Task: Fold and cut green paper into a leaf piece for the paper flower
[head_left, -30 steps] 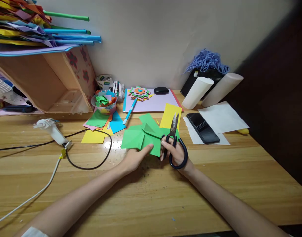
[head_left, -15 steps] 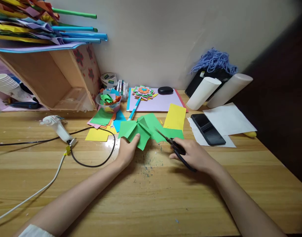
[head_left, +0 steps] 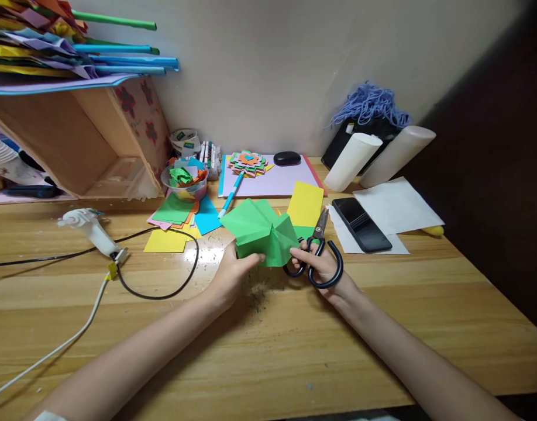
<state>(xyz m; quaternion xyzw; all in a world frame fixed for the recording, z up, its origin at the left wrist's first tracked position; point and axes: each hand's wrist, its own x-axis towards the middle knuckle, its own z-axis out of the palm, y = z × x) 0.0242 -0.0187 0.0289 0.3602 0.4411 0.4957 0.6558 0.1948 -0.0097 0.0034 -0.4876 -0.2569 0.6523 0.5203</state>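
Observation:
A creased sheet of green paper point(head_left: 256, 225), folded in several places, is held up over the table. My left hand point(head_left: 233, 272) is closed on its lower left edge, thumb on top. At the lower right corner, my right hand point(head_left: 319, 263) pinches the same sheet between thumb and fingers. Black-handled scissors point(head_left: 320, 231) also rest in my right hand, blades pointing up and away and seemingly closed. Beneath and behind them lies another green piece point(head_left: 304, 232), partly hidden, beside a yellow sheet point(head_left: 306, 203).
A glue gun point(head_left: 90, 231) with its cable lies left. Coloured paper squares point(head_left: 174, 211) and a tub of scraps point(head_left: 185, 184) are behind. A layered paper flower point(head_left: 248, 162) lies on a purple board point(head_left: 268, 186). A phone point(head_left: 360, 224) and white rolls point(head_left: 353, 162) stand right.
My right hand has turned, swinging the scissors' blades upward, and has moved in to grip the green paper. The sheet has been turned and opened out between both hands. The view shifted slightly.

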